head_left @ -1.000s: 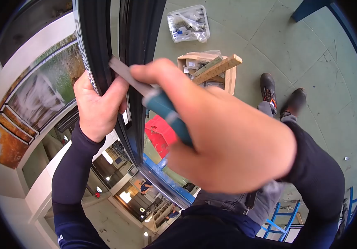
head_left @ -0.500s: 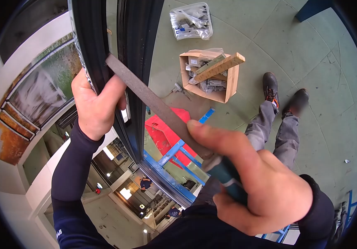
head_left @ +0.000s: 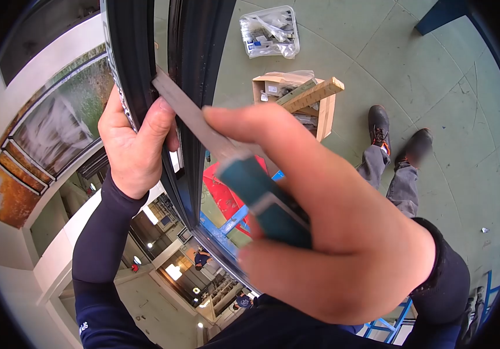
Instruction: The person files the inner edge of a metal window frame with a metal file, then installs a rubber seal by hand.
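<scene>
My left hand (head_left: 136, 142) is wrapped round the edge of a black metal frame (head_left: 133, 49), thumb on the near side and fingers partly hidden behind. In my right hand (head_left: 343, 227) is a flat file (head_left: 187, 110), gripped by its teal handle (head_left: 264, 200) with the forefinger stretched along the top towards the blade. The blade slants up and left across the frame, its front end against the black profile just above my left thumb. A second dark rail (head_left: 189, 52) of the frame runs alongside, under the blade.
On the green floor are a clear plastic tub (head_left: 269, 32) of bagged parts and a cardboard box (head_left: 326, 116) with wooden strips. A red sheet (head_left: 218, 186) and a blue metal stand (head_left: 215, 230) lie beneath the frame. Shoes (head_left: 379, 123) show at right; people (head_left: 202, 259) are far below left.
My right hand has pushed the file up and left, so its handle is much nearer the frame and less blade shows. My left hand stays on the frame.
</scene>
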The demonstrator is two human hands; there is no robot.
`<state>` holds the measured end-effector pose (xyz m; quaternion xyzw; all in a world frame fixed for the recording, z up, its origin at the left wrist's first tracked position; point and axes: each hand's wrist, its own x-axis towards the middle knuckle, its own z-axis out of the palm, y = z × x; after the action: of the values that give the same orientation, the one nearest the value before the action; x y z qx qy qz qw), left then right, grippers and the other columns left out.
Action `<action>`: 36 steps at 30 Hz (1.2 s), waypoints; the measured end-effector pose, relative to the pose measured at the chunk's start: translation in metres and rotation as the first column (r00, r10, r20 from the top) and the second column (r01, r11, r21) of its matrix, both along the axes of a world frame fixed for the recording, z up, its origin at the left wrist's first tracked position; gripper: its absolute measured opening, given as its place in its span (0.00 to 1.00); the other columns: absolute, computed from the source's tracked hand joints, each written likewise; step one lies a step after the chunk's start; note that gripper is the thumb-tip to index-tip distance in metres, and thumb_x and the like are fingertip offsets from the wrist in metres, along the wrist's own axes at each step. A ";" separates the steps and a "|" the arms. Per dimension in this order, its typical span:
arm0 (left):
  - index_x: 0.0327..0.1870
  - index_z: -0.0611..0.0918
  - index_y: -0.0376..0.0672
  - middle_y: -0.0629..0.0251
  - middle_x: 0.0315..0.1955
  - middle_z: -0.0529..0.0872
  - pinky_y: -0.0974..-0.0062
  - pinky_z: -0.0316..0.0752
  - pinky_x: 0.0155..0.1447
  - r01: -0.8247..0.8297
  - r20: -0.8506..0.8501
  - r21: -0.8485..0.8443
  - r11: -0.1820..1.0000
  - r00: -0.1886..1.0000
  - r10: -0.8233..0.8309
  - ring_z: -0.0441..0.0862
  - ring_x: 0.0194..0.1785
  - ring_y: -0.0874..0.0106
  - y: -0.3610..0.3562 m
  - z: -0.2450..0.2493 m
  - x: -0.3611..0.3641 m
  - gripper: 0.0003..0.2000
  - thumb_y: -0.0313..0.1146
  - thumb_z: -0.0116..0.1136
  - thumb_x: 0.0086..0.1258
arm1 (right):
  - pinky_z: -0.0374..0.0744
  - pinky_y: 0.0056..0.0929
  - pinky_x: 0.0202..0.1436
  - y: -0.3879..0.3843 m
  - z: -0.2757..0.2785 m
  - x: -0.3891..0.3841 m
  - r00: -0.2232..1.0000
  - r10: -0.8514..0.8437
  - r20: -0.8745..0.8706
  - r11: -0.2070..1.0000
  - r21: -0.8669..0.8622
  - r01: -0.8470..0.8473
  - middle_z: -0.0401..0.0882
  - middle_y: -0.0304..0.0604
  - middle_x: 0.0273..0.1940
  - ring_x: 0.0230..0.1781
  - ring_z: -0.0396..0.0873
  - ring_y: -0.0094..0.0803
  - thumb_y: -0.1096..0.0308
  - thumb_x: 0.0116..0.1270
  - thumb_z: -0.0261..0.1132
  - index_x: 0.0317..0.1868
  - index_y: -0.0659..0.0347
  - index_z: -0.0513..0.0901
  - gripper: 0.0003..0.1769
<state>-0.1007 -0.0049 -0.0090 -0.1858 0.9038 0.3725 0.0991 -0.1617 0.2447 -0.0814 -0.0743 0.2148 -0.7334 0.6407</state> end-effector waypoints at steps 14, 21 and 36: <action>0.48 0.81 0.39 0.75 0.24 0.80 0.85 0.68 0.23 -0.094 0.107 -0.076 0.993 0.989 0.102 0.73 0.20 0.86 0.005 0.006 -0.002 0.07 0.27 0.63 0.73 | 0.78 0.35 0.40 -0.021 -0.005 -0.011 0.986 -0.015 -0.169 1.000 -0.007 0.014 0.77 0.51 0.38 0.35 0.79 0.38 0.78 0.60 0.62 0.68 0.65 0.62 0.35; 0.49 0.80 0.38 0.74 0.24 0.81 0.85 0.67 0.24 -0.122 0.112 -0.093 0.988 0.985 0.132 0.74 0.20 0.86 0.004 0.006 -0.002 0.08 0.26 0.62 0.72 | 0.74 0.29 0.39 -0.033 -0.008 -0.009 0.999 -0.027 -0.034 0.999 -0.044 0.026 0.76 0.45 0.38 0.35 0.76 0.30 0.81 0.58 0.63 0.70 0.62 0.62 0.38; 0.46 0.81 0.38 0.76 0.22 0.80 0.85 0.66 0.25 -0.147 0.128 -0.088 0.985 0.979 0.157 0.73 0.21 0.86 0.004 0.005 -0.001 0.07 0.26 0.64 0.71 | 0.70 0.24 0.25 -0.002 -0.011 -0.004 0.998 0.003 0.063 0.998 -0.068 0.001 0.73 0.37 0.28 0.22 0.73 0.23 0.85 0.56 0.60 0.75 0.55 0.58 0.45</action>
<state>-0.1020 -0.0011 -0.0045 -0.2828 0.8921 0.3301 0.1236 -0.1654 0.2428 -0.0922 -0.0730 0.1692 -0.7419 0.6447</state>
